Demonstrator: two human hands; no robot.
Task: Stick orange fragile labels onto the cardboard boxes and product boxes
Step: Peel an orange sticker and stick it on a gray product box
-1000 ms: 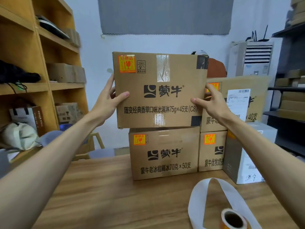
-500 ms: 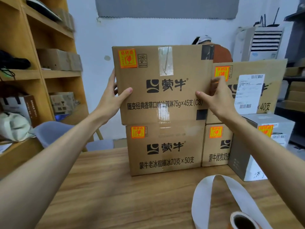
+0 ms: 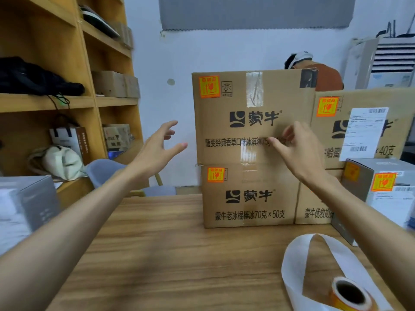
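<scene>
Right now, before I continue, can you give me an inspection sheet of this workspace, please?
Surface: wooden table, bare wood in front.
Job's things: top cardboard box stacked on lower cardboard box, each with an orange label upper left; label roll with white backing strip, near right.
Clutter: grey box at left edge; labelled product box at right.
Hands: left hand open, beside the top box; right hand open before it, holding nothing.
Cables: black cord hanging at left.
Surroundings: wooden shelves left, a person behind the boxes, air conditioner right.
</scene>
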